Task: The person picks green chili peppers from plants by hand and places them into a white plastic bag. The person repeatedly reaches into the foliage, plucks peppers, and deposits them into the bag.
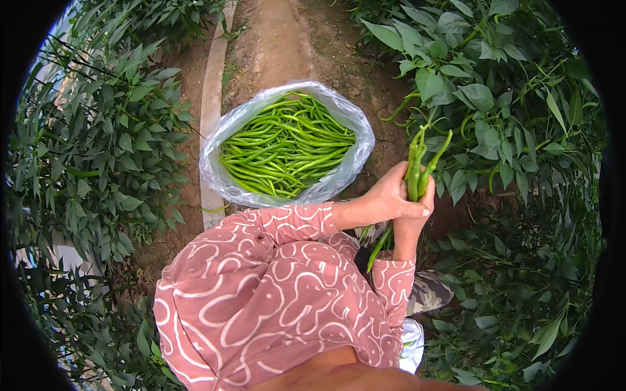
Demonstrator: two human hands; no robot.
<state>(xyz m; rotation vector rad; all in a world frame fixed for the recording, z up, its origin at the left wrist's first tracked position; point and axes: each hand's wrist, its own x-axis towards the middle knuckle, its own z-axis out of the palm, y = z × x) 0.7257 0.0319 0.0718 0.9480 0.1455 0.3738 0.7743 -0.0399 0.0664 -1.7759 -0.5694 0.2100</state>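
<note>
Long green chili peppers [415, 171] stand up in a small bunch out of my two hands, which meet to the right of the bag. My left hand [388, 194] reaches across and is closed round the bunch. Against it, my right hand [416, 218] is closed on the peppers too, its thumb along the near side. Below the hands more pepper tips [379, 249] stick out; the parts inside the grip are hidden. On the ground ahead, a clear plastic bag [357, 171] gapes wide, filled with many green chili peppers [287, 146] lying mostly sideways.
Leafy pepper plants [479, 98] crowd the right side, some with peppers hanging. Another row of plants [98, 143] lines the left. A pale concrete strip [212, 98] runs along the dirt path [274, 39]. Near my right sleeve are a camouflage shoe [430, 292] and something white [411, 345].
</note>
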